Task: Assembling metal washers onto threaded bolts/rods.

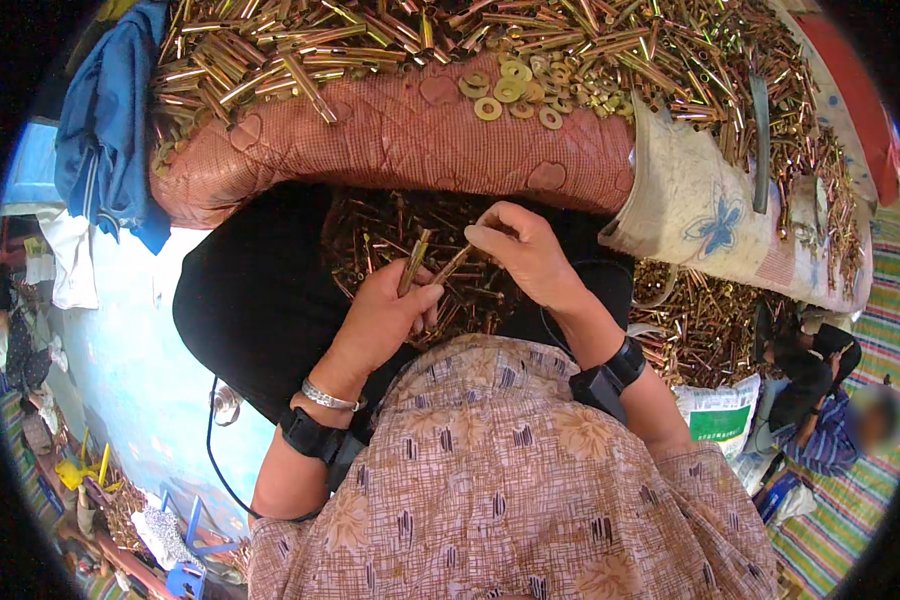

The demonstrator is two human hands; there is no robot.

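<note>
"Holding what, that left hand (382, 312)?"

"Grasping a metal tube (415, 260), over the pile of metal pieces (365, 240). Its lower end is hidden in the grip; the upper end points toward the quilted pad (370, 135), long axis leaning slightly right."

"And the right hand (528, 255)?"

"At the upper end of a slim rod (453, 264); whether it's pinching, I can't tell. The rod slants up to the right."

"Any writing?"

"Print on the green panel (720, 424) of the white sack (698, 399), too small to read."

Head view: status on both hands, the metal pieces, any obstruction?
Left hand gripping metal tube. Right hand at upper end of slim metal piece. Heap of metal pieces beneath. Nothing seen blocking hands.
</note>
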